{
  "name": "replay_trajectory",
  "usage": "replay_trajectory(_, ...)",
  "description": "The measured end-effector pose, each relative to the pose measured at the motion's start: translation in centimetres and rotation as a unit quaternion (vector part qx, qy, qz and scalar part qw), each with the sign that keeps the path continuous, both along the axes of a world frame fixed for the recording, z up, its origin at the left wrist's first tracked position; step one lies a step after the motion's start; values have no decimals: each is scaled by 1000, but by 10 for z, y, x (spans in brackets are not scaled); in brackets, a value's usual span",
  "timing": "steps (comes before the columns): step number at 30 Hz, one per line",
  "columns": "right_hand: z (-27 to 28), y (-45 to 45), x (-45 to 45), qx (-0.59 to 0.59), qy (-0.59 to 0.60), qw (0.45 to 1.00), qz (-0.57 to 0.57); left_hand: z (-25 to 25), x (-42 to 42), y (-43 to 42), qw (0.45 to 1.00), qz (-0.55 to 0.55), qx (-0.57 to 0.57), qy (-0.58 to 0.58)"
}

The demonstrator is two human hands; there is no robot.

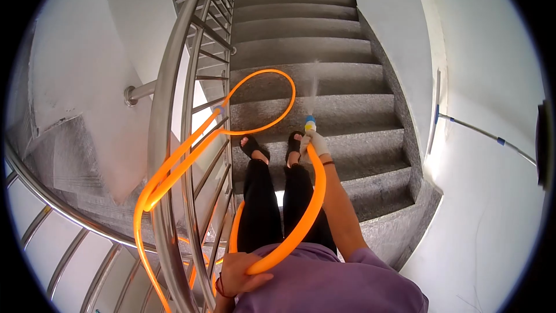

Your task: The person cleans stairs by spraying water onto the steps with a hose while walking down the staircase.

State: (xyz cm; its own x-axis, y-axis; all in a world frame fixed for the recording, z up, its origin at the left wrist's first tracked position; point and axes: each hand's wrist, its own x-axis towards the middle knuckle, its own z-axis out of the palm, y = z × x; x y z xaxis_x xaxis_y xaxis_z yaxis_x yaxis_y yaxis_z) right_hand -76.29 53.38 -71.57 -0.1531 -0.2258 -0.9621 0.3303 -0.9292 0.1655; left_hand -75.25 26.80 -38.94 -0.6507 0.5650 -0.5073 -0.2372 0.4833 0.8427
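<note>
While the right hand point(315, 142) grips a nozzle point(310, 122), any lettering indistinct, the left hand point(237, 272) clasps orange hose point(320, 194).

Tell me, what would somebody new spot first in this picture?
Probably the bright orange hose, crossing the metal railing on the left and curving from the left hand, at the bottom, to the gloved right hand, near the middle. Next might be the blue-tipped nozzle at that right hand, with a pale spray shooting toward the grey steps ahead.
</note>
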Motion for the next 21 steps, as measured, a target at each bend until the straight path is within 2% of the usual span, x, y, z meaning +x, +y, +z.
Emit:
replay_trajectory(2,9,14,6,43,30,999,-4,0,2,8,1000,-9,-14,-5)
replay_trajectory(3,6,19,8,48,-9,997,-56,-1,3,12,1000,-11,-15,-2)
replay_trajectory(8,11,43,31,66,1,993,-102,2,5,24,1000,-19,-11,8)
replay_trajectory(10,23,35,33,19,8,990,-139,3,7,16,999,-22,11,38)
replay_trajectory(12,24,16,38,-114,92,969,-197,5,7,8,999,-17,15,33)
replay_trajectory(13,29,1,36,-111,109,965,-212,7,7,6,999,-9,14,28)
replay_trajectory(14,41,-10,30,-180,150,942,-241,9,6,6,999,-10,17,30)
replay_trajectory(15,28,-25,33,-229,161,918,-282,12,4,7,999,6,18,46)
replay_trajectory(21,30,-49,6,-194,97,910,-354,12,12,5,994,60,-5,91)
